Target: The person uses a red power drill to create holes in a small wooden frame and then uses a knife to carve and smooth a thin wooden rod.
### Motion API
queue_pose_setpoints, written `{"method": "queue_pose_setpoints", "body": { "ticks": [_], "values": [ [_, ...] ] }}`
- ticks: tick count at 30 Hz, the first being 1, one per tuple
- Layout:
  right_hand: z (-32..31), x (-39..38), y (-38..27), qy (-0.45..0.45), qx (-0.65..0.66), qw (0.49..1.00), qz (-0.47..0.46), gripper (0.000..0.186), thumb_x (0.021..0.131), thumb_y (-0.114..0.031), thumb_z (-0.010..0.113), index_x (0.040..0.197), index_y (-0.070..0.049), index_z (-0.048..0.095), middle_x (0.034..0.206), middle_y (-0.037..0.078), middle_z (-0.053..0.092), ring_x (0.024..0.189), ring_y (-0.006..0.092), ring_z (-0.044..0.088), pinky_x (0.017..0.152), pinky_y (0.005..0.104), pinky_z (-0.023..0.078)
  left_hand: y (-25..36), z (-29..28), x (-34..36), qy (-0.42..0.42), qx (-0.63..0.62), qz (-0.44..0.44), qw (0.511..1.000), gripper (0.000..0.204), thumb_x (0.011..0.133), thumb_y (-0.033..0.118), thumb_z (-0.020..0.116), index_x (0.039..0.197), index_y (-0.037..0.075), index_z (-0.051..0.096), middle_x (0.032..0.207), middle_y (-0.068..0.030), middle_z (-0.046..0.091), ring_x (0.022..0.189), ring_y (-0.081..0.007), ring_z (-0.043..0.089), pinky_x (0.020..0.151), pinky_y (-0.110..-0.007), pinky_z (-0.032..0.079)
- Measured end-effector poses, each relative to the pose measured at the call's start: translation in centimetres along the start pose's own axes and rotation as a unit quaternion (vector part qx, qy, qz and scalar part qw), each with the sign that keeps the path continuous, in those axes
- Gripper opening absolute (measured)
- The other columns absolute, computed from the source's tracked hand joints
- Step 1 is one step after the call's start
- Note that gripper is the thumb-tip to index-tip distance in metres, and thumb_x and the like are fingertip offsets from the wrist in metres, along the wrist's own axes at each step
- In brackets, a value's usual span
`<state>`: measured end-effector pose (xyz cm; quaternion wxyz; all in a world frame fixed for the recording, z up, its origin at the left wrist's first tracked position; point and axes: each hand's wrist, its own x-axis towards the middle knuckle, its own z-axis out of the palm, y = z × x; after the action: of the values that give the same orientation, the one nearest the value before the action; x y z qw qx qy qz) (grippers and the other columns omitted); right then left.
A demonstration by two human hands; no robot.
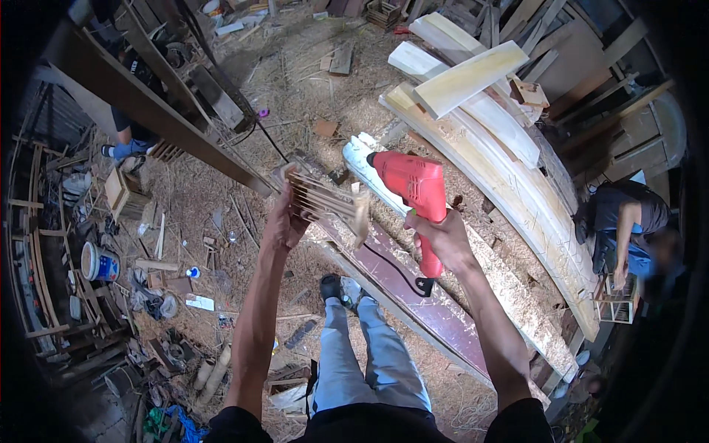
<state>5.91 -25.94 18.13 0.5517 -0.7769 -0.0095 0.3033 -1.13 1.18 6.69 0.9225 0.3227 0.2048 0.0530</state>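
Observation:
My left hand (286, 221) is closed on a small wooden piece (329, 203) with several thin parallel slats between end pieces, held tilted above the workbench. My right hand (443, 240) grips a red power drill (419, 182) by its handle; the drill points up and left, just right of the wooden piece, and its tip looks apart from it. A black cord hangs below the drill over a purplish board (436, 317) strewn with shavings.
Long pale planks (502, 199) lie stacked to the right. A crouching person (628, 214) works at the far right; another (125, 125) is at the upper left. A dark beam (148, 111) crosses the left side. A white bucket (100, 261) and scrap wood litter the sawdust-covered floor.

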Motion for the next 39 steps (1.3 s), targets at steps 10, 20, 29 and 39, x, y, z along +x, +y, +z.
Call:
{"method": "queue_pose_setpoints", "body": {
  "ticks": [10, 20, 29, 39],
  "values": [
    [1.0, -1.3, -2.5, -0.054, 0.092, 0.994, 0.036, 0.028, 0.084, -0.022, 0.070, 0.097, 0.002, 0.063, 0.069, 0.004, 0.060, 0.059, 0.0098, 0.056, 0.054, 0.0263, 0.047, -3.4, 4.2, -0.1, 0.004, 0.199, -0.115, 0.973, 0.066, 0.091, 0.060, 0.043, 0.125, 0.004, 0.050, 0.083, -0.0021, 0.058, 0.066, -0.0053, 0.051, 0.047, -0.020, 0.041],
    [3.8, -0.2, -0.8, -0.038, 0.210, 0.977, -0.026, 0.026, 0.081, -0.012, 0.068, 0.101, 0.003, 0.061, 0.070, 0.005, 0.059, 0.057, 0.0111, 0.054, 0.054, 0.0268, 0.047, -5.8, 2.7, -1.1, 0.008, 0.475, -0.100, 0.874, 0.061, 0.097, 0.049, 0.035, 0.128, -0.001, 0.049, 0.110, -0.0156, 0.060, 0.095, -0.0215, 0.058, 0.086, -0.031, 0.044],
    [4.8, 0.6, -1.2, -0.030, 0.245, 0.969, -0.002, 0.022, 0.082, -0.011, 0.065, 0.099, 0.002, 0.061, 0.068, 0.005, 0.057, 0.058, 0.0113, 0.055, 0.053, 0.0275, 0.047, -1.9, 8.9, -8.4, -0.063, 0.491, 0.107, 0.862, 0.040, 0.099, 0.029, 0.042, 0.126, -0.001, 0.047, 0.125, -0.0189, 0.045, 0.120, -0.0296, 0.045, 0.101, -0.037, 0.035],
    [4.4, -0.2, -2.0, -0.035, 0.166, 0.985, -0.015, 0.022, 0.087, -0.022, 0.063, 0.092, 0.000, 0.062, 0.064, 0.003, 0.057, 0.053, 0.0094, 0.053, 0.050, 0.0257, 0.045, -1.5, 8.6, -7.8, -0.045, 0.459, 0.138, 0.876, 0.027, 0.085, 0.011, 0.066, 0.105, -0.005, 0.058, 0.103, -0.0104, 0.054, 0.085, -0.0162, 0.059, 0.061, -0.027, 0.055]
  ]
}}
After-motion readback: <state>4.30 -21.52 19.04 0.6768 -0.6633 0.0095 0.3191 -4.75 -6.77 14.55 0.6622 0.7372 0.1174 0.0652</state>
